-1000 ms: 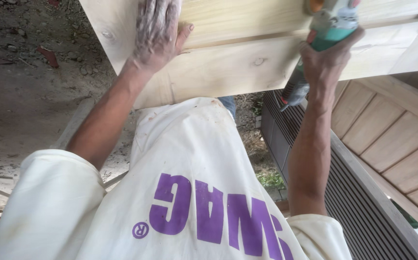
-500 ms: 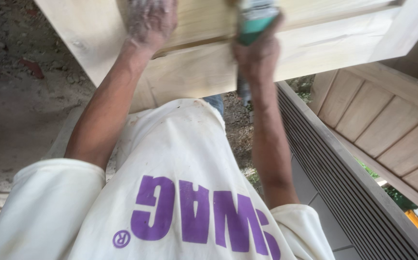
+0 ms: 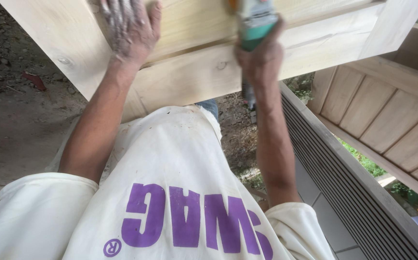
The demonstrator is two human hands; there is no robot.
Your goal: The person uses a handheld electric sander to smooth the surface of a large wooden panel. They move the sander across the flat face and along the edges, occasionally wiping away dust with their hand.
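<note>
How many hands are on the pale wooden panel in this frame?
2. The left hand lies flat on the wooden panel at upper left; the right hand grips a green power tool against it, upper middle. No others show.

- The green power tool [image 3: 256, 21] is running off the top edge, so its head is staying out of sight.
- The right hand [image 3: 262, 60] is covering the tool's grip.
- The left hand [image 3: 132, 29] is losing its fingertips to the top edge.
- The pale wooden panel [image 3: 194, 72] is continuing past the top edge.
- The white shirt [image 3: 170, 192] is hiding the person's legs.
</note>
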